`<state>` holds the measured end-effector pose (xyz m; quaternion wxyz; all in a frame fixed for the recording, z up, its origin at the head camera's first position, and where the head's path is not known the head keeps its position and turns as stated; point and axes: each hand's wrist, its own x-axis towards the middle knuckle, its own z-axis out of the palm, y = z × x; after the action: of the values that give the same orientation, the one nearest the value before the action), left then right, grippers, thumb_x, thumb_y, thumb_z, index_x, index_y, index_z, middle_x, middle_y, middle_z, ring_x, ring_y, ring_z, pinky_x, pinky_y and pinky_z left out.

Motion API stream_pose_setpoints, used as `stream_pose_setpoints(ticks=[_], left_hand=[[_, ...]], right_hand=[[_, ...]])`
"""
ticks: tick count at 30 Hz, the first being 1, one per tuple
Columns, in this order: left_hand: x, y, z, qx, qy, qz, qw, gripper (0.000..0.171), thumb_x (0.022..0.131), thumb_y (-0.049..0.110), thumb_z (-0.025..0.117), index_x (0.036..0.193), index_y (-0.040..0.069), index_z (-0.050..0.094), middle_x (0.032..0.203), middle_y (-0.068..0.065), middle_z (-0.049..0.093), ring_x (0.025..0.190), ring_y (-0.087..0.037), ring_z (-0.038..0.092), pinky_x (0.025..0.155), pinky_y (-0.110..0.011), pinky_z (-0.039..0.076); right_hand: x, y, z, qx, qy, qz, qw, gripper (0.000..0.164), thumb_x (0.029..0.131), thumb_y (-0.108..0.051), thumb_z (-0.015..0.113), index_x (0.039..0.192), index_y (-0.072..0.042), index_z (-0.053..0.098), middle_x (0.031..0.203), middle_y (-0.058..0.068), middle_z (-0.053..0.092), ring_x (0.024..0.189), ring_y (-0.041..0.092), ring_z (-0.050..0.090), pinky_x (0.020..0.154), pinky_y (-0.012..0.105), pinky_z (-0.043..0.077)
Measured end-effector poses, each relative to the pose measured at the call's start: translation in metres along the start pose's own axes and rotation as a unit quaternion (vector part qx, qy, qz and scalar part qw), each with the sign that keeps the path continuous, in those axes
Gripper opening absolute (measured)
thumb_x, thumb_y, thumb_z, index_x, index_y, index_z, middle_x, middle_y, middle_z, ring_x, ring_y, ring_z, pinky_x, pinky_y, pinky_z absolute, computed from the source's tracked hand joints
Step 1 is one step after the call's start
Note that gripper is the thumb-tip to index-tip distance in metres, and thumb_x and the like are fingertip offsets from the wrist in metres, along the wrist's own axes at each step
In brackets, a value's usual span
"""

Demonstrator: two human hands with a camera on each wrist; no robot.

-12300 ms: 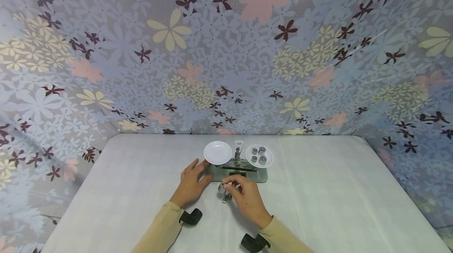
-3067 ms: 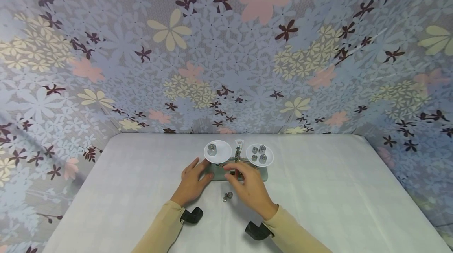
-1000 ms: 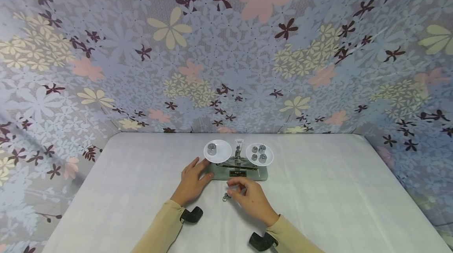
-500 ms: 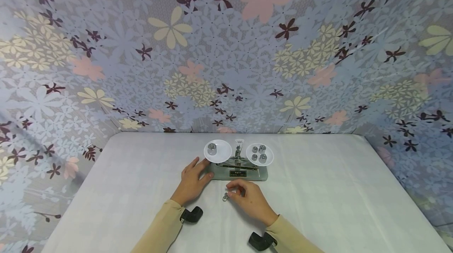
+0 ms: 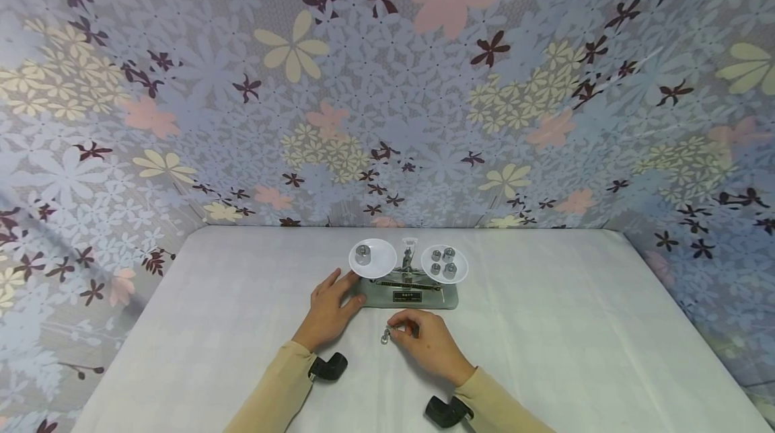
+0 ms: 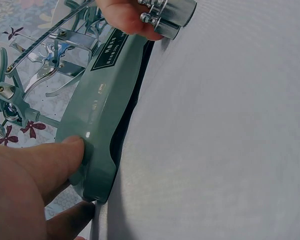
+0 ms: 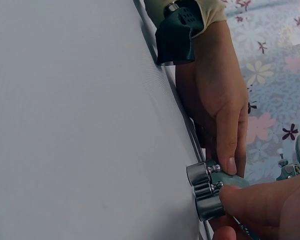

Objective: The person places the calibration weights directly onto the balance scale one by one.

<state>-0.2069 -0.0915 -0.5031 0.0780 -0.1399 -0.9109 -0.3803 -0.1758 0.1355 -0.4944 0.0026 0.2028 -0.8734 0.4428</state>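
A balance scale [image 5: 408, 295] with a green base and two white pans stands near the back of the table. My left hand [image 5: 329, 312] rests at the base's left end, thumb on the base and fingers spread. One large metal weight [image 5: 362, 256] stands on the left pan [image 5: 381, 261]; several metal weights [image 5: 449, 269] stand on the right pan [image 5: 459, 261]. In front of the base, my right hand [image 5: 426, 342] pinches a knobbed weight [image 7: 210, 206] between thumb and finger. Beside it are a smaller weight [image 7: 204, 190] and another weight [image 7: 197, 173].
A pale cloth [image 5: 563, 325] covers the table. Floral fabric [image 5: 387, 97] walls off the back and sides. Black wrist cameras [image 5: 328, 367] are strapped over the sleeves. The scale's pointer plate [image 5: 409, 245] rises between the pans.
The large weight went from the table in front of the scale to the left pan. My right hand then came back down to the small weights. My left hand stayed at the base.
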Motion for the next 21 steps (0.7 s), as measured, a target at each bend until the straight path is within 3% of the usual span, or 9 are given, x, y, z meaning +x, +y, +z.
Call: stream_pose_setpoints(ticks=[21], left_hand=[[-0.0001,0.0003,0.0001,-0.004,-0.002,-0.002,1.0,0.051,0.1,0.025,0.061,0.146,0.004,0.052,0.149,-0.014,0.051,0.147,-0.043,0.027,0.117,-0.065,0.015]], right_hand=[[0.0001,0.0013,0.0014,-0.009,0.019,0.012,1.0,0.006,0.085,-0.009,0.078,0.089,-0.013,0.075,0.072,-0.011,0.055,0.067,0.002,0.049,0.061,0.022,0.044]])
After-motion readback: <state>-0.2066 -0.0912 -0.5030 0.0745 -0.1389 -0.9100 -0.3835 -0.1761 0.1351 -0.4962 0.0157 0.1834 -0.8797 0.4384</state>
